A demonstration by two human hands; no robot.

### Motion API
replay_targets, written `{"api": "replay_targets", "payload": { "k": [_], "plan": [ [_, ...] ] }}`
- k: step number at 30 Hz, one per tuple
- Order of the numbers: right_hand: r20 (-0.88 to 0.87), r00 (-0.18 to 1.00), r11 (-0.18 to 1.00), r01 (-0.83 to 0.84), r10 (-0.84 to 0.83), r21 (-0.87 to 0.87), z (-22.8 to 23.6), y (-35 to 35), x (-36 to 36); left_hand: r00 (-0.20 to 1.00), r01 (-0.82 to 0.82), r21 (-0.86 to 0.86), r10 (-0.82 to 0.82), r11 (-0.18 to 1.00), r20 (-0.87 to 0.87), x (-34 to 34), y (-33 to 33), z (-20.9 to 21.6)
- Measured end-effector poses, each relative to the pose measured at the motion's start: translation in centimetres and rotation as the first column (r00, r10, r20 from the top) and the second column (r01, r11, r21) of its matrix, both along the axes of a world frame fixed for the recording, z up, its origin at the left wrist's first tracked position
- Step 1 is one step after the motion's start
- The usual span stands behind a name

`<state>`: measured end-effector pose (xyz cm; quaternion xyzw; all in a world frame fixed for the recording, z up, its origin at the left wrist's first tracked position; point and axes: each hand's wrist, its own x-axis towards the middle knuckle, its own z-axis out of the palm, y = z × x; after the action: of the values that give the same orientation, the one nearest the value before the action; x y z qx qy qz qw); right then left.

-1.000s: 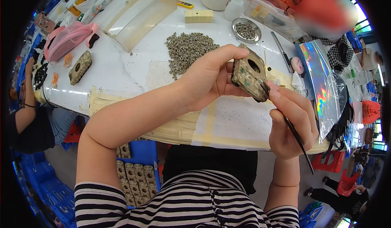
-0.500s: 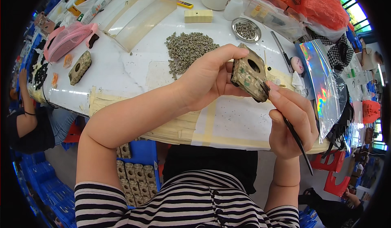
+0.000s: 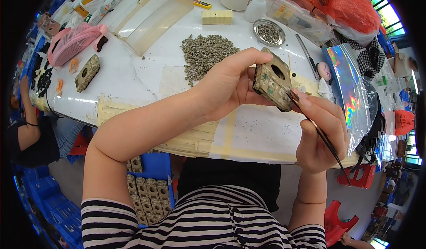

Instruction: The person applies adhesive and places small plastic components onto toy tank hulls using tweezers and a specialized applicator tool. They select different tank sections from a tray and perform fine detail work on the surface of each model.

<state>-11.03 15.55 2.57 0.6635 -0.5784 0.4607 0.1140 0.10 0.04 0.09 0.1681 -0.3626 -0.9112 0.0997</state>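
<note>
My left hand (image 3: 228, 83) grips a small rectangular block (image 3: 271, 79) with a round hole, its sides covered in tiny grey-green pieces. It is held tilted above the table's near edge. My right hand (image 3: 321, 131) pinches dark thin tweezers (image 3: 320, 135), whose tips touch the lower right side of the block. A heap of small grey pieces (image 3: 205, 54) lies on the white table (image 3: 133, 80) just beyond my left hand.
A second covered block (image 3: 87, 72) lies at the left, near a pink mesh item (image 3: 73, 40). A metal dish (image 3: 269, 31) of grey pieces, a yellow block (image 3: 217, 16), clear trays (image 3: 155, 13), a holographic bag (image 3: 350, 93) and red bags (image 3: 341, 4) ring the table. Another person (image 3: 31, 129) sits at left.
Both hands hold nearly the same pose; the tweezers' tips have stayed at the block's edge. The person at the left has shifted an arm slightly.
</note>
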Motion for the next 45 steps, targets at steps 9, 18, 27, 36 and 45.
{"api": "replay_targets", "payload": {
  "k": [9, 18, 27, 36, 45],
  "plan": [
    [0.108, 0.994, 1.0, -0.019, 0.017, 0.021, -0.14, 0.04, -0.16, 1.0, 0.015, 0.011, -0.015, 1.0, -0.007, 0.0, -0.1, -0.06],
    [0.188, 0.982, 0.999, -0.04, 0.033, 0.036, -0.33, 0.02, -0.07, 1.0, 0.021, 0.011, -0.021, 1.0, -0.012, -0.05, -0.14, -0.14],
    [0.128, 0.991, 0.998, -0.048, 0.041, 0.047, -0.09, -0.04, -0.2, 1.0, 0.019, 0.008, -0.019, 1.0, -0.005, -0.14, -0.18, -0.28],
    [0.136, 0.99, 0.999, -0.033, 0.027, 0.042, -0.2, 0.03, -0.19, 1.0, 0.022, -0.008, -0.022, 1.0, -0.006, -0.12, -0.17, -0.17],
    [0.175, 0.984, 0.999, -0.024, 0.016, 0.046, -0.27, 0.1, -0.04, 1.0, 0.012, -0.01, -0.012, 1.0, -0.006, -0.13, -0.07, -0.06]
  ]
}}
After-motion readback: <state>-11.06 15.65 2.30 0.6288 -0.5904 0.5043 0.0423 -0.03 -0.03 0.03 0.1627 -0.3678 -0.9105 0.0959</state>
